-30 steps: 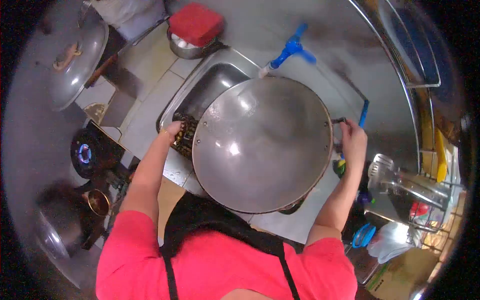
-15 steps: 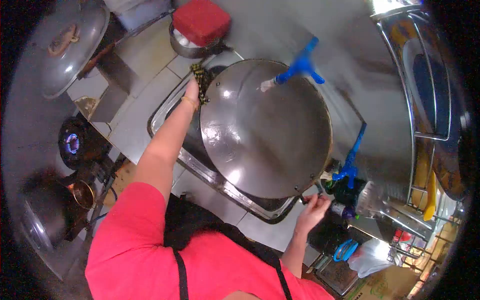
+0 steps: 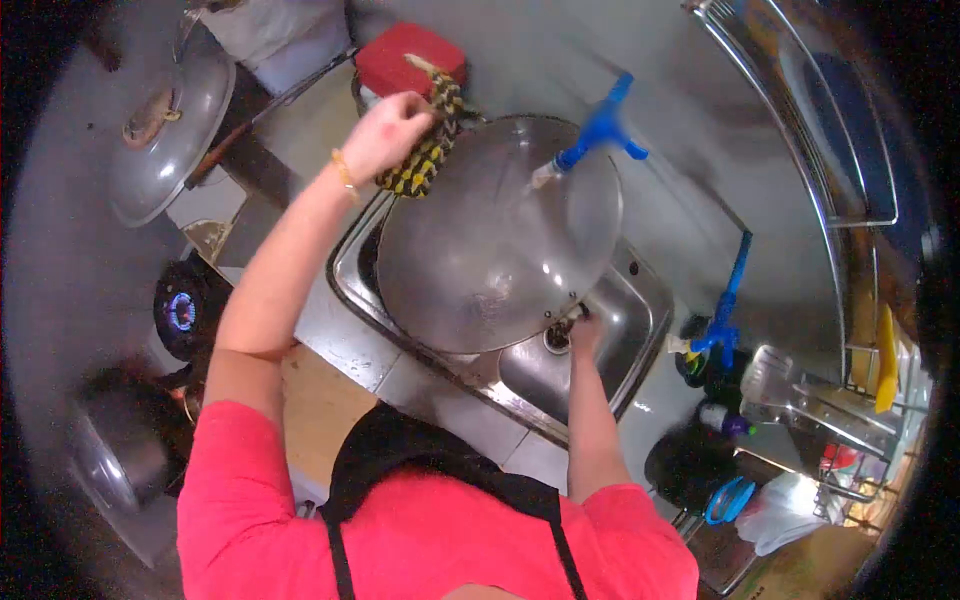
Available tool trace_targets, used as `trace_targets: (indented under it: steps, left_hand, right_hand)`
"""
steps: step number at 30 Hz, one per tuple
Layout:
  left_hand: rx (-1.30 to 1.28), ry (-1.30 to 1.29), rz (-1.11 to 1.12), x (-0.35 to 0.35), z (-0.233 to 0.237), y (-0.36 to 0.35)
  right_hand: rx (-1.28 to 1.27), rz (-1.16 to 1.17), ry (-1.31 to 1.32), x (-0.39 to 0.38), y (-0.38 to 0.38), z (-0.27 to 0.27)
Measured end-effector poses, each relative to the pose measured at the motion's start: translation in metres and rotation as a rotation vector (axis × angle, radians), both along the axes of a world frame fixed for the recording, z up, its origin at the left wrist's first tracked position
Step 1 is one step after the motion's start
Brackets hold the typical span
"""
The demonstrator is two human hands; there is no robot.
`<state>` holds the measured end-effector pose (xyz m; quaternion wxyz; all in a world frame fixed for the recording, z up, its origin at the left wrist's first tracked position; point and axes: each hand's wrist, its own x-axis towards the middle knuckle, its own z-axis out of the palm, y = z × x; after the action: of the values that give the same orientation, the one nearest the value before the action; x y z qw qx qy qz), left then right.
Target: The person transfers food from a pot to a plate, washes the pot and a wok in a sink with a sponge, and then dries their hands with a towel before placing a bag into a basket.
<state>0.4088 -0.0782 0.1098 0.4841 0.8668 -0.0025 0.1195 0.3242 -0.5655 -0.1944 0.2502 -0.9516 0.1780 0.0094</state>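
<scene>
A large metal wok (image 3: 480, 250) lies tilted over the steel sink (image 3: 625, 330). My left hand (image 3: 392, 130), at the wok's upper left edge, is closed on a black-and-yellow patterned cloth (image 3: 425, 165). At the wok's lower right rim, my right hand (image 3: 584, 328) is closed round a handle, its fingers partly hidden. A blue tap (image 3: 605, 130) with a pale nozzle reaches over the wok. Part of the sink basin with its drain shows below and right of the wok.
At the left, a gas burner (image 3: 181, 311) burns blue beside a dark lidded pan (image 3: 120, 440). A domed lid (image 3: 180, 130) stands upper left. Near the back is a red container (image 3: 410, 55). A second blue tap (image 3: 722, 325), bottles and a wire rack (image 3: 860, 220) are on the right.
The wok has shifted left and tilted, uncovering the right part of the sink. My left hand has lifted the cloth off the rim. My right hand has moved left over the sink with the wok.
</scene>
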Motion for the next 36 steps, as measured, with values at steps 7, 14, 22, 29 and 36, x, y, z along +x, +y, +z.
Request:
trace_targets:
  steps: [7,14,22,29,36]
  left_hand:
    - [-0.789,0.438,0.070,-0.034,0.057,0.019]
    - [-0.912,0.768,0.199,-0.063,-0.045,0.102]
    - [-0.970,0.868,0.397,-0.119,-0.154,0.082]
    - [-1.094,0.638,0.270,-0.110,-0.156,0.061]
    - [-0.826,0.263,0.241,-0.085,-0.039,0.053]
  right_hand:
    - [-0.003,0.201,0.101,0.048,0.051,0.051]
    - [-0.312,0.500,0.214,0.102,0.011,0.095]
    - [-0.312,0.395,0.118,0.095,0.038,0.270]
    - [-0.103,0.192,-0.178,0.068,0.023,0.262]
    - [-0.084,0.068,-0.180,0.093,0.015,0.147]
